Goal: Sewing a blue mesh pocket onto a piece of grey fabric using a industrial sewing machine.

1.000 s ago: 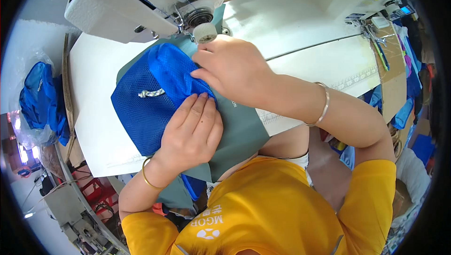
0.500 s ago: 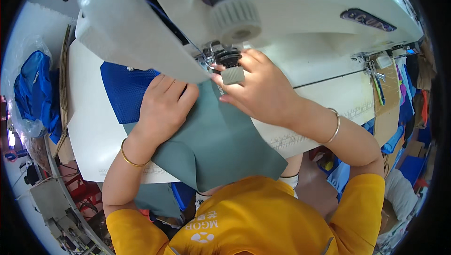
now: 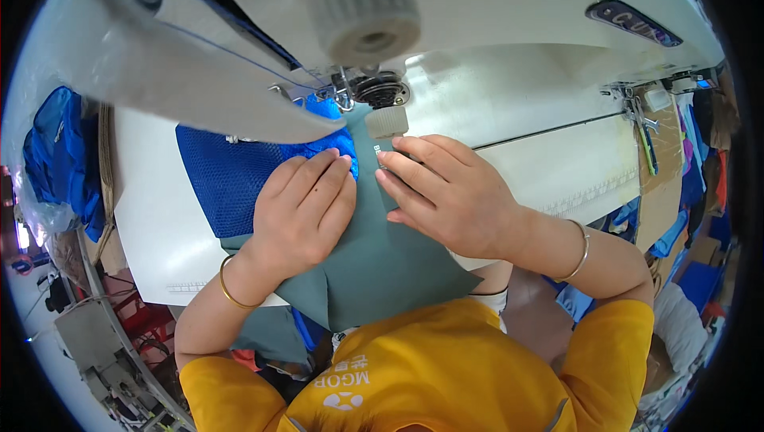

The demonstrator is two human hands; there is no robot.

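Both hands flat on the work at the sewing machine (image 3: 477,26). Left hand (image 3: 306,209) presses palm-down, fingers extended and together, on the seam where blue mesh fabric (image 3: 231,181) meets the grey-green fabric (image 3: 374,265); gripping nothing, just pinning. Right hand (image 3: 446,197) lies just beside it, fingers loosely curled with tips on the grey-green panel's edge, close below the presser foot (image 3: 344,101); I can't tell if it pinches the edge or only rests on it, knuckles hide that. Fabric stack lies on the white counter (image 3: 151,225), front edge under the needle area, tail draped off toward the person's yellow shirt (image 3: 446,376). Risks as I judge them: fingertips sit close to the needle, so a fast feed could pull them in; uneven hand pressure could skew the layers; the hanging tail could drag the seam off line.
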